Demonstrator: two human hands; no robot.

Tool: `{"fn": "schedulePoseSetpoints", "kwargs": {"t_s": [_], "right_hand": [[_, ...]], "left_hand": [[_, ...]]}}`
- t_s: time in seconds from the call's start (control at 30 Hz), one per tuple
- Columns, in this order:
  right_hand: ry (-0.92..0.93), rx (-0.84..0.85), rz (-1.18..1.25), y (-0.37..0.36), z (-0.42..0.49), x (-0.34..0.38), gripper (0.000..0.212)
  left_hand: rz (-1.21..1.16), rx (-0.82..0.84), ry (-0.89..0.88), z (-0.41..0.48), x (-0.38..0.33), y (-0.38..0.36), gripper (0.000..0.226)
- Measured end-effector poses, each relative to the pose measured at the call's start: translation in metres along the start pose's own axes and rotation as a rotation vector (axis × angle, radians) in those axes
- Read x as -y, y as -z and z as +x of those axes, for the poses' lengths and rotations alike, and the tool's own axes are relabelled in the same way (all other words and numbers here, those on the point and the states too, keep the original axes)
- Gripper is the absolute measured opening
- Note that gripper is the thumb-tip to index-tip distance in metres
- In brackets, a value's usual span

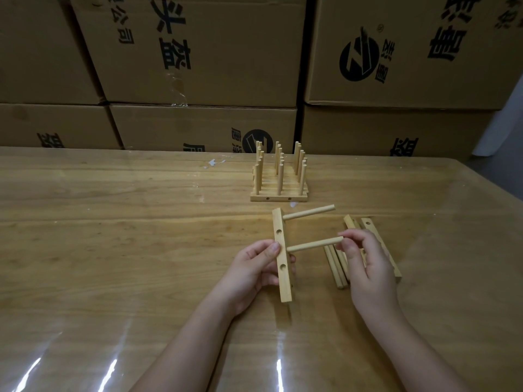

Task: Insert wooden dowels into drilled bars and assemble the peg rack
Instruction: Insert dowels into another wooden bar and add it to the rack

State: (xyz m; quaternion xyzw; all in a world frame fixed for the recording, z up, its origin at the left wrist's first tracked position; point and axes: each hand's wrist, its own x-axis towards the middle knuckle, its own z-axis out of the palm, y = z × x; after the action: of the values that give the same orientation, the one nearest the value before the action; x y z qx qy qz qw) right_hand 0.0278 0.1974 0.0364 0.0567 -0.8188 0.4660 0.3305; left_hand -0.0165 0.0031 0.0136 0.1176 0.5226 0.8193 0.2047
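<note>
About midway, at a guess: gripping the drilled bar (284, 281) over the worktop (113, 222) in the left hand (252, 268), pinching a 2nd dowel (314, 244) at its middle hole with the right hand (368, 267), top dowel (310, 212) already seated, spare dowels (335, 270) and spare bars (371, 227) waiting nearby, 1 finished rack (278, 176) behind.
</note>
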Motion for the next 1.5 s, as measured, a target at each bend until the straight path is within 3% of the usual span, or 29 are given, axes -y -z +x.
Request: {"fn": "schedulePoseSetpoints", "kwargs": {"t_s": [0.3,0.47,0.57,0.7,0.9,1.13,1.37,1.5], "right_hand": [[-0.003,-0.003,-0.008,-0.001,-0.001,-0.001,0.014],[-0.082,-0.026,0.047,0.005,0.001,-0.003,0.031],[-0.066,-0.021,-0.195,0.005,0.002,-0.01,0.024],[-0.092,0.265,-0.615,-0.005,-0.003,-0.019,0.036],[-0.034,0.441,-0.791,-0.011,-0.007,-0.023,0.045],[-0.031,0.493,-0.69,-0.017,-0.01,-0.017,0.035],[-0.061,0.201,-0.256,-0.011,-0.006,-0.011,0.011],[0.002,0.193,-0.17,-0.01,-0.006,-0.005,0.009]], "left_hand": [[-0.014,-0.031,-0.002,0.0,0.0,-0.001,0.022],[-0.033,-0.054,-0.012,0.001,0.001,0.001,0.025],[-0.088,-0.099,-0.012,0.003,-0.001,0.0,0.03],[-0.205,-0.15,-0.014,0.003,-0.004,-0.002,0.03],[-0.323,-0.181,-0.03,0.003,-0.006,-0.001,0.03],[-0.419,-0.189,-0.039,0.005,-0.005,0.004,0.031],[-0.421,-0.166,-0.051,0.006,-0.004,0.005,0.032],[-0.437,-0.153,-0.053,0.006,-0.003,0.006,0.027]]}}
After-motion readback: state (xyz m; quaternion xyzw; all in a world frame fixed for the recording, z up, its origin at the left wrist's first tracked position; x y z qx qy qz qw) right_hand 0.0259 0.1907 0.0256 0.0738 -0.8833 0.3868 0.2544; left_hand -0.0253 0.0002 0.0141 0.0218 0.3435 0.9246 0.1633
